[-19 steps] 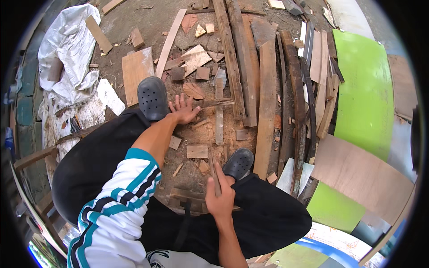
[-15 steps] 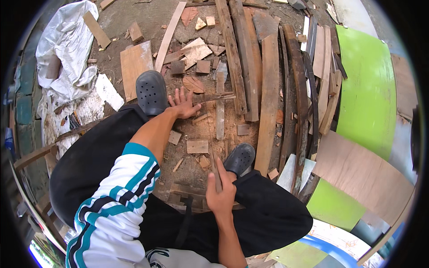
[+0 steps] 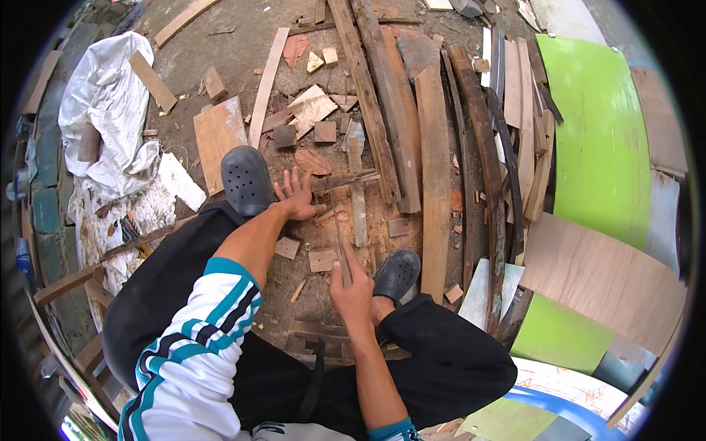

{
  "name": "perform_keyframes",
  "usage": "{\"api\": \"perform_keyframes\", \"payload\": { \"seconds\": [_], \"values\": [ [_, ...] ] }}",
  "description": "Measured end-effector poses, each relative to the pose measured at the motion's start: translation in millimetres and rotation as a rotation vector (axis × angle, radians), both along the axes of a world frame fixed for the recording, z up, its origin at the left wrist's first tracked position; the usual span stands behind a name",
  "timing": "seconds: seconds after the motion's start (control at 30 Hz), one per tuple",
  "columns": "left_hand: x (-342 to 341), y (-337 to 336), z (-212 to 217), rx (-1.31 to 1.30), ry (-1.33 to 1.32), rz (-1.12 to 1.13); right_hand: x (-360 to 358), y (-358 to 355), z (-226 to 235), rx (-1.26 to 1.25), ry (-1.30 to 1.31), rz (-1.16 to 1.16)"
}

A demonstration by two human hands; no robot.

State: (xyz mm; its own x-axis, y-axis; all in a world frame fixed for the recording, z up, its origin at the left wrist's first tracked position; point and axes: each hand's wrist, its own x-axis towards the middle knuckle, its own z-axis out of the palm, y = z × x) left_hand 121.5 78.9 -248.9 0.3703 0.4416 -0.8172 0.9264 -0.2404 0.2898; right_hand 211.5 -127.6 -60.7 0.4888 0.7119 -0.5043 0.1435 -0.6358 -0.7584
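My right hand (image 3: 351, 292) is closed round the wooden handle of a handsaw (image 3: 339, 239), whose thin blade points away from me. The blade's far part meets a narrow strip of wood (image 3: 354, 178), which lies across another thin board (image 3: 358, 209) on the ground. At the near end of that strip, my left hand (image 3: 297, 197) presses down with fingers spread, beside my left shoe (image 3: 246, 181). Sawdust (image 3: 376, 213) covers the ground round the blade. Small wood blocks (image 3: 322, 259) lie close to the saw.
Long planks (image 3: 434, 169) lie side by side to the right, beyond my right shoe (image 3: 398, 273). Farther right are a green panel (image 3: 594, 140) and a plywood sheet (image 3: 599, 272). A white sack (image 3: 107, 110) lies at the far left, with offcuts (image 3: 312, 110) scattered ahead.
My right hand has pushed the saw forward, away from my body. My left hand stays on the wood strip. The whole view has shifted slightly.
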Motion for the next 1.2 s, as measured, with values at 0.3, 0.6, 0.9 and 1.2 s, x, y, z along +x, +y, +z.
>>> {"api": "perform_keyframes", "payload": {
  "seconds": [0.3,0.6,0.9,1.2],
  "values": [
    [-5.3,1.2,0.3,-0.040,0.031,-0.040,-2.3,-50.9,49.5,-0.018,0.164,-0.070],
    [-3.1,5.0,0.8,-0.023,0.055,-0.075,-1.1,-29.2,33.6,0.002,0.100,-0.027],
    [-3.1,1.8,-4.2,0.003,0.007,-0.066,16.9,14.7,-17.7,0.097,-0.067,0.023],
    [-5.0,3.3,-5.5,-0.025,-0.038,-0.047,9.0,-4.0,-3.2,0.086,-0.061,0.043]
  ]
}}
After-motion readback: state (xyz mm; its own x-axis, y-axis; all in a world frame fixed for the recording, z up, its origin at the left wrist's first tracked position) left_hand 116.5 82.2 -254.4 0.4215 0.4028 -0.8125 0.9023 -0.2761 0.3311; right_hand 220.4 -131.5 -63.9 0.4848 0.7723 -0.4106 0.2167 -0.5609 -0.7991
